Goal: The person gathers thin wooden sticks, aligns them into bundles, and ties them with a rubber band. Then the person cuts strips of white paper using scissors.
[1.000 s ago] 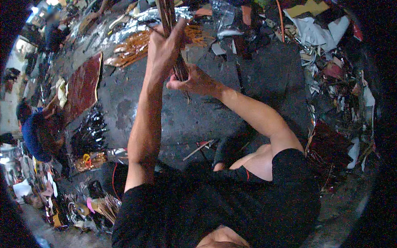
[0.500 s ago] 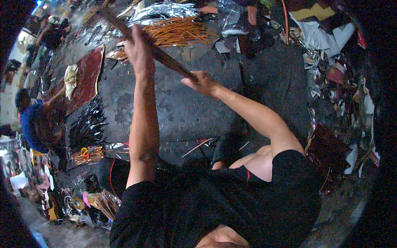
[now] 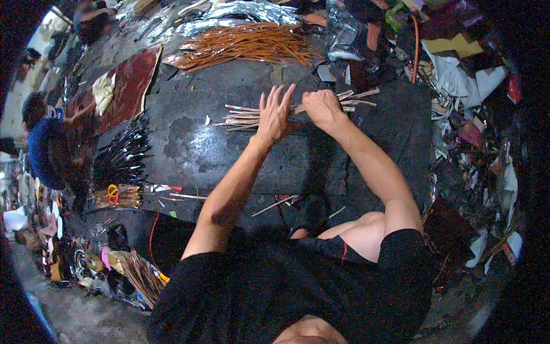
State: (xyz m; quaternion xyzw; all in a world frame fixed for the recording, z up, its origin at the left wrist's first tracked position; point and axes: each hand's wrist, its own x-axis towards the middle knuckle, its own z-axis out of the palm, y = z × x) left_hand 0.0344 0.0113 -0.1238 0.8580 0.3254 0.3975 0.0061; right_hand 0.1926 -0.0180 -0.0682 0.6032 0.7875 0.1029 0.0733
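A loose bundle of thin brown strips (image 3: 240, 118) lies crosswise on the dark mat (image 3: 229, 166), its ends fanned out to both sides. My right hand (image 3: 323, 109) is closed around its middle in a fist. Just left of it, my left hand (image 3: 274, 117) rests over the strips with fingers stretched and spread. What lies under the left palm is hidden. Beyond my hands sits a heap of orange-brown strips (image 3: 246, 46), with silvery strips (image 3: 246, 12) behind it.
At the left a person in blue (image 3: 46, 152) reaches over a dark red sheet (image 3: 129, 83) holding a pale cloth (image 3: 103, 94). Dark shiny strips (image 3: 123, 152) lie nearby. Scraps and white sheets (image 3: 452, 69) pile up along the right. A few loose sticks (image 3: 275, 204) lie near my legs.
The strips were held up on a slant between both hands; now they lie lower and crosswise. My left hand has come nearer and to the right, and its fingers have opened.
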